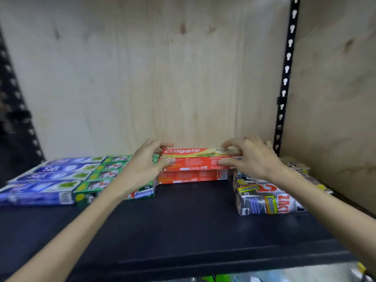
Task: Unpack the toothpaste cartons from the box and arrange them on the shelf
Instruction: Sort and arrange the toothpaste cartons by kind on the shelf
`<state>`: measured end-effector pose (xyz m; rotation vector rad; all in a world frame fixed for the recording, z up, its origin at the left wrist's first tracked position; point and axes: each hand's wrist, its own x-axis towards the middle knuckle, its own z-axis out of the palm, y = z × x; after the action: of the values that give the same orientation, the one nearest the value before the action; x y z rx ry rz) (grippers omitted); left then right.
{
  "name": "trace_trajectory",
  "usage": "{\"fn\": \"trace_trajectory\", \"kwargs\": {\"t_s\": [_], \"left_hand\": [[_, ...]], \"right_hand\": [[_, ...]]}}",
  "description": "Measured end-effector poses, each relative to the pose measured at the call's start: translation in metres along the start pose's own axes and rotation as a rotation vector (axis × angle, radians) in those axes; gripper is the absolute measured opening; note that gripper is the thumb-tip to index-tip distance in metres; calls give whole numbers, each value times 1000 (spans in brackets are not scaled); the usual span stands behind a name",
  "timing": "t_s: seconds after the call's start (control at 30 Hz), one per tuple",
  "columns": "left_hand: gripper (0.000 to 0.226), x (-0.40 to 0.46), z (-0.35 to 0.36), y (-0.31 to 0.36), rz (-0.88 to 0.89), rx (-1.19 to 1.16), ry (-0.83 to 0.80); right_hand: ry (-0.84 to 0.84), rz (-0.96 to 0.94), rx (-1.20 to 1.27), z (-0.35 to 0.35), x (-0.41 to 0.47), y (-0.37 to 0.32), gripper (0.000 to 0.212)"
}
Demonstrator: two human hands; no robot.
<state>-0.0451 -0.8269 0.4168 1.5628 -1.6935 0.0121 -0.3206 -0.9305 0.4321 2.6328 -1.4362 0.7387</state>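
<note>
While blue cartons (46,176) and green cartons (107,176) already lie in rows at the shelf's (183,224) left, the left hand (146,159) and right hand (250,157) each pinch an end of a red carton (200,159), apparently setting it on another red carton (193,177) at the back. Silver cartons (264,198) are stacked on the right. Much shelf is bare; the supply box is out of view, so what remains is unclear.

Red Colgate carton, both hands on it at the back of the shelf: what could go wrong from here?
1. The red Colgate carton goes onto another red carton; set askew, it could slide off.
2. The right hand is close to the silver cartons and could nudge that stack.
3. The left hand reaches over the green cartons and may drag them.
</note>
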Motion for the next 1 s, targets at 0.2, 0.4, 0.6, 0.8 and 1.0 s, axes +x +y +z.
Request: {"fn": "trace_trajectory", "kwargs": {"t_s": [0.2, 0.4, 0.6, 0.8, 1.0], "left_hand": [[41, -35, -8, -23, -1, 158, -74], [27, -45, 3, -29, 52, 271, -92], [82, -49, 14, -35, 48, 410, -146], [94, -44, 20, -39, 62, 471, -123], [89, -46, 19, -40, 65, 562, -151]], "right_hand": [[-72, -53, -55, 8, -13, -20, 62], [-174, -64, -56, 9, -11, -21, 62], [-159, -70, -71, 13, -5, -23, 59], [-144, -62, -122, 22, -4, -16, 65], [-196, 47, 2, 33, 2, -10, 74]]}}
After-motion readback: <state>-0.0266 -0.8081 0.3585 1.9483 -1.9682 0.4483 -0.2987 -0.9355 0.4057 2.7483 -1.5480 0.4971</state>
